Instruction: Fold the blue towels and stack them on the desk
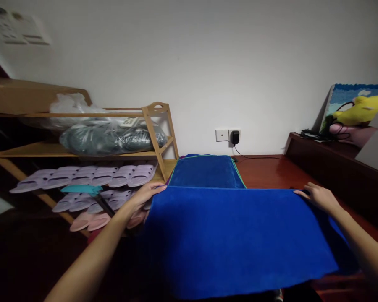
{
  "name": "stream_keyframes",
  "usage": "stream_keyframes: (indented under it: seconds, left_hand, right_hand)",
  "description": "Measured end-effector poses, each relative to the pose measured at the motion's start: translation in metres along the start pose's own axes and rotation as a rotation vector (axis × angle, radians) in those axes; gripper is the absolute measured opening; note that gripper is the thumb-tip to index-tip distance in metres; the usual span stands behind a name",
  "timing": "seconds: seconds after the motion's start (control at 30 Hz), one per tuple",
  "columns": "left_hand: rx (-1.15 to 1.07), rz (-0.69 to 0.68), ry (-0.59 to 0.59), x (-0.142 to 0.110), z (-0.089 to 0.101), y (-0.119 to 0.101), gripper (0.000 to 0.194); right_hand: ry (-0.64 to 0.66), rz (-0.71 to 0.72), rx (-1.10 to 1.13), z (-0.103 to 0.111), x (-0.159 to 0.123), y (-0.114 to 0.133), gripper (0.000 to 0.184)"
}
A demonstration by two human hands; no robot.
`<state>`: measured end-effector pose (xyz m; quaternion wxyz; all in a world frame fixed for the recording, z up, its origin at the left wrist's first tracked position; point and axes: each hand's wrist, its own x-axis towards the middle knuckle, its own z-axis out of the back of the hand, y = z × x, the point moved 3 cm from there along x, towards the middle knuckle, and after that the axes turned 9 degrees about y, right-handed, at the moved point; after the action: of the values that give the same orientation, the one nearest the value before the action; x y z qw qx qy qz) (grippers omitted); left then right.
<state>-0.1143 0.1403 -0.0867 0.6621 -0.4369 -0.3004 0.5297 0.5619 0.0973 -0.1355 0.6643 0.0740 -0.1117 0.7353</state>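
A bright blue cloth that looks like a towel (239, 239) is stretched out between my two hands, its top edge nearly level and its lower part hanging toward me. My left hand (146, 195) pinches the top left corner, while my right hand (319, 196) grips the top right corner. Behind it, a stack of folded blue cloths (206, 170) with green edging lies against the wall; the held cloth hides its near side.
On the left stands a wooden shoe rack (159, 126) with lilac slippers (103, 176), a plastic-wrapped bundle (113, 136) and a cardboard box (34, 96). A black plug adapter (235, 136) sits in the wall socket. At right, a dark ledge (330, 157) holds a yellow plush toy (362, 110).
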Motion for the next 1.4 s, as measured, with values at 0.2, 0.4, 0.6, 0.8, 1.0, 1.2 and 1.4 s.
stream_keyframes:
  seconds: [0.2, 0.4, 0.6, 0.8, 1.0, 1.2, 1.4]
  left_hand:
    - [0.067, -0.044, -0.165, 0.019, 0.001, 0.007, 0.051]
    - [0.225, -0.090, -0.171, 0.041, 0.005, 0.006, 0.045]
    - [0.332, -0.123, -0.212, 0.058, 0.002, 0.014, 0.041]
    - [0.565, -0.039, -0.325, 0.060, 0.004, 0.032, 0.028]
    - [1.001, -0.304, -0.263, 0.040, -0.050, -0.018, 0.044]
    - [1.157, -0.410, -0.024, -0.010, -0.113, -0.019, 0.069]
    - [1.166, -0.359, 0.094, -0.049, -0.111, 0.014, 0.064]
  right_hand:
    - [-0.148, 0.044, -0.178, -0.013, 0.034, 0.000, 0.063]
    - [-0.152, 0.094, -0.208, -0.030, 0.066, -0.004, 0.060]
    - [-0.047, 0.064, -0.119, -0.056, 0.082, -0.014, 0.061]
    - [-0.003, -0.050, -0.117, -0.063, 0.073, -0.030, 0.054]
    - [-0.009, -0.135, -0.002, -0.041, 0.068, 0.028, 0.060]
    - [0.279, -0.100, 0.156, -0.053, 0.025, 0.072, 0.071]
    - [0.330, -0.069, 0.155, -0.046, 0.011, 0.065, 0.071]
